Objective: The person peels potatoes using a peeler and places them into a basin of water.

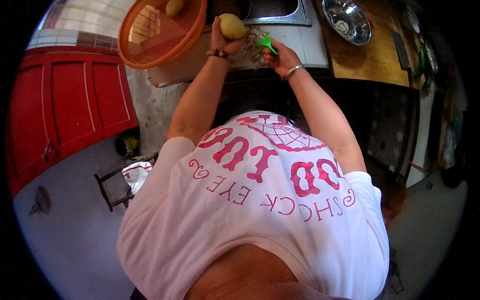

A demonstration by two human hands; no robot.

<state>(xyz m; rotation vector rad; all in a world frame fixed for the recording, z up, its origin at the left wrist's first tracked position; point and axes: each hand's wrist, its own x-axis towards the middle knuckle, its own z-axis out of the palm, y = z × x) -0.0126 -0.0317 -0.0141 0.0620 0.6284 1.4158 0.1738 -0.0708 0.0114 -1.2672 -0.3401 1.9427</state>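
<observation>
My left hand (223, 44) is closed around a pale yellow potato (232, 26), holding it up at the counter's edge. A bracelet of beads circles that wrist. In my right hand (283, 57) is a bright green peeler (267, 43), gripped by its handle, its head turned toward the potato but a little apart from it. A heap of brownish peelings (252, 49) lies on the counter between and beneath the two hands. Another potato (174, 7) rests in the large orange basin (128, 55) to the left of my left hand.
Behind the hands is a metal sink (302, 17). A shiny steel bowl (348, 22) stands on a wooden board (357, 67) at the right. White tiles (312, 47) cover the counter beside the peelings. A red door (75, 100) is at the far left.
</observation>
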